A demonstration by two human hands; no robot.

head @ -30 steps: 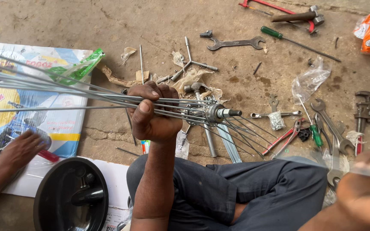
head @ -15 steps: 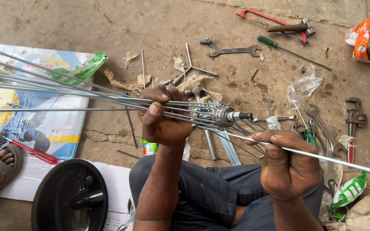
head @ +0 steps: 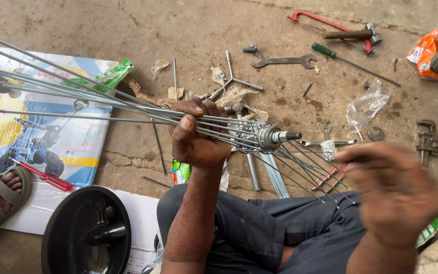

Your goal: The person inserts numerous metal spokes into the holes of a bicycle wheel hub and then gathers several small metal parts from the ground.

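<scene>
- The left hand [head: 196, 137] is clamped around a bundle of spokes [head: 77, 94] just left of the wheel hub [head: 269, 138], holding it above the lap.
- The right hand [head: 396, 190] is blurred at the near right; whether its fingers are apart or closed on a spoke, I cannot tell.
- To thread spokes well, the hub likely needs a steady grip, with loose spokes kept fanned so none cross.
- The floor is bare, cracked concrete [head: 77, 30] strewn with tools: a spanner [head: 280, 61], a green screwdriver [head: 353, 63], a hacksaw [head: 325, 24] far right.
- A printed carton [head: 36, 137] and black round cover [head: 84, 233] lie near left.
</scene>
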